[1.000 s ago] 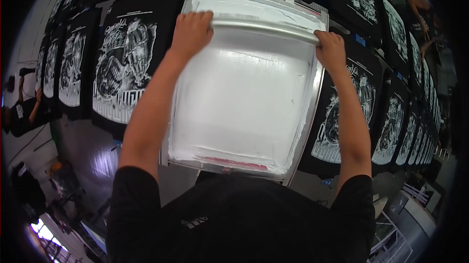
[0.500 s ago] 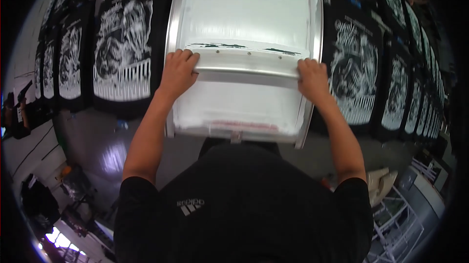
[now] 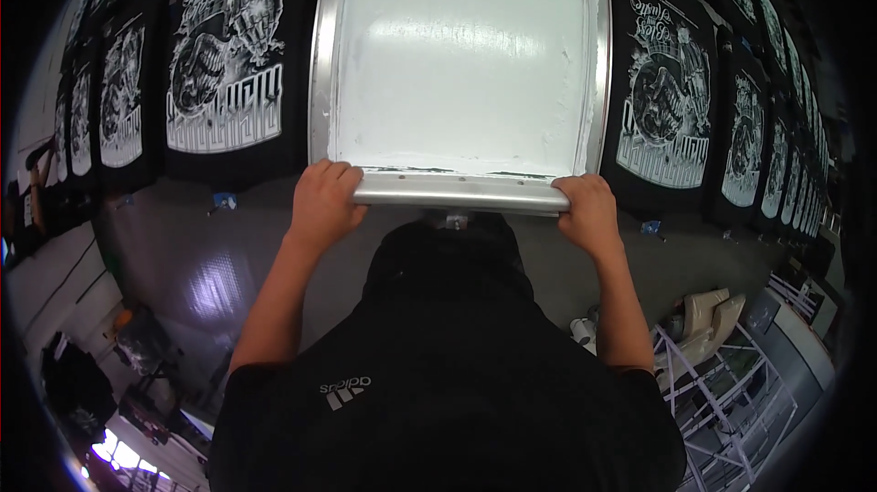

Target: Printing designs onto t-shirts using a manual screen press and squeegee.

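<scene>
Metal squeegee [image 3: 461,190] at the screen [image 3: 461,53]'s near edge, left hand [image 3: 324,204] and right hand [image 3: 586,213] clamped on its ends — fingers curled over it, printed black shirts [image 3: 224,63] flanking the screen.

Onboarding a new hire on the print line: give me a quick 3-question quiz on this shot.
1. True or false: both hands grip the near metal bar of the screen frame.
2. Multiple choice: what lies to either side of the frame? A) bare white shirts B) black shirts with white prints C) stacked boxes
3. Fill in: the mesh inside the frame is coated in ____ ink.

Key
1. True: the left hand and the right hand both hold the bar.
2. B: black shirts lie in a row on both sides.
3. White.
</scene>
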Motion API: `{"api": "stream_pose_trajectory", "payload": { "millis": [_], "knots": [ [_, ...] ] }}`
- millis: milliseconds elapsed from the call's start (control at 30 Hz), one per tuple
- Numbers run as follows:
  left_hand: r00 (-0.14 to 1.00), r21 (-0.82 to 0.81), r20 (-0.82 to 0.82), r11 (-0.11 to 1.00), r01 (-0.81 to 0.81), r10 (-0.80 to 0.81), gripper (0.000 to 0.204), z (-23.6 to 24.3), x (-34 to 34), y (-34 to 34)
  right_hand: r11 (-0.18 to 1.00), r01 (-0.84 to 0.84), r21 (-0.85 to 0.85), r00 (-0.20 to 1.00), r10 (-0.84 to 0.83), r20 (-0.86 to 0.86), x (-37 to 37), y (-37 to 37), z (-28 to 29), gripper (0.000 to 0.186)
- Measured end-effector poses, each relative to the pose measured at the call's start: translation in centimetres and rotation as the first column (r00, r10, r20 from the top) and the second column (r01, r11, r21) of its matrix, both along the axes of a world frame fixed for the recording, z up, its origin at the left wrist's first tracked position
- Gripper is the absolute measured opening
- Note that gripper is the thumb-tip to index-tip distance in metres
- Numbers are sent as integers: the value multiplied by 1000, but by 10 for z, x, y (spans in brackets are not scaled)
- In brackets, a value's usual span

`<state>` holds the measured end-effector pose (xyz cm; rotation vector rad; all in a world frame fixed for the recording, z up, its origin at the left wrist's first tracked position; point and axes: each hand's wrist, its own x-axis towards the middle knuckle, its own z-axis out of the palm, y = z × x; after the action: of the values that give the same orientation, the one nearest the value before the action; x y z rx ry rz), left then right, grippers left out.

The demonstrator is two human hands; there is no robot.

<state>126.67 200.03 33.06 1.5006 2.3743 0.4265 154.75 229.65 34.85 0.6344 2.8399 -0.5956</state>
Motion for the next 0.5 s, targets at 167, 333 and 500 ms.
{"api": "stream_pose_trajectory", "payload": {
  "millis": [167, 333, 500],
  "knots": [
    [994, 230, -86, 972, -47, 68, 40, -17, 24, -18, 995, 67, 71, 997, -64, -43, 13, -27, -10, 45],
    [971, 253, -223, 967, -25, 83, 37, -40, -84, 92, 969, 63, 239, 974, -8, -226, -66, 74, -45, 46],
    [965, 210, -238, 976, -57, 108, 39, -40, -212, 219, 931, 70, 358, 977, 8, -211, -197, 208, -39, 36]
  ]
}}
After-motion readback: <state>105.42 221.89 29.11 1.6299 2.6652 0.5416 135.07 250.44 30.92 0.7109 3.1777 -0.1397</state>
